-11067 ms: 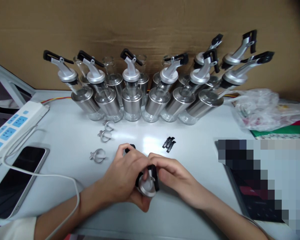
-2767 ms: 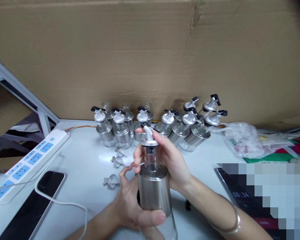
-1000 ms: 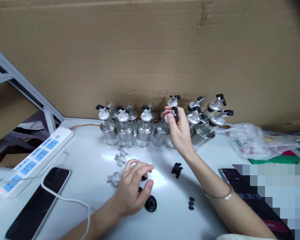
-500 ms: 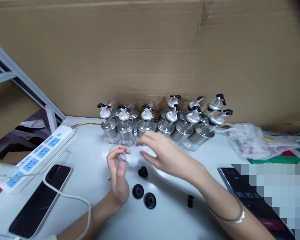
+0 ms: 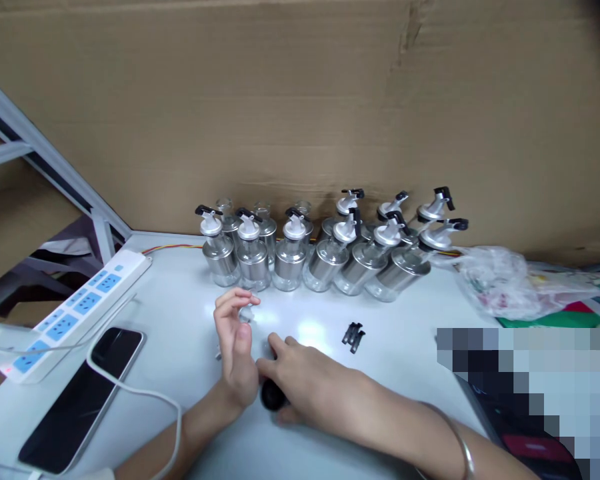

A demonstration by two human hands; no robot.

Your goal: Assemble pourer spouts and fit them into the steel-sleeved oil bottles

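Observation:
My left hand (image 5: pixel 236 353) is raised on edge above the table, fingers loosely curled and thumb apart, holding nothing that I can see. A small silvery piece (image 5: pixel 247 314) lies just behind its fingertips. My right hand (image 5: pixel 300 377) is down at the tabletop beside it, its fingers and thumb around a black round stopper (image 5: pixel 273 396); the palm side is hidden. Several black levers (image 5: pixel 354 337) lie beyond my right forearm. Behind my hands stand rows of bottles (image 5: pixel 289 263) with metal sleeves, many topped by silver caps with black levers.
At the left are a white power strip (image 5: pixel 83 313), a phone (image 5: pixel 83 403) and a white cable (image 5: pixel 145 393). Clear plastic wrapping (image 5: pixel 500 280) lies at the right, above a dark device (image 5: pixel 535 447). A cardboard wall (image 5: pixel 300 100) closes the back.
My right hand has come down and toward me, from near the bottles to the black parts, which it now mostly covers. The black levers beyond its forearm have come into view. My left hand stays put.

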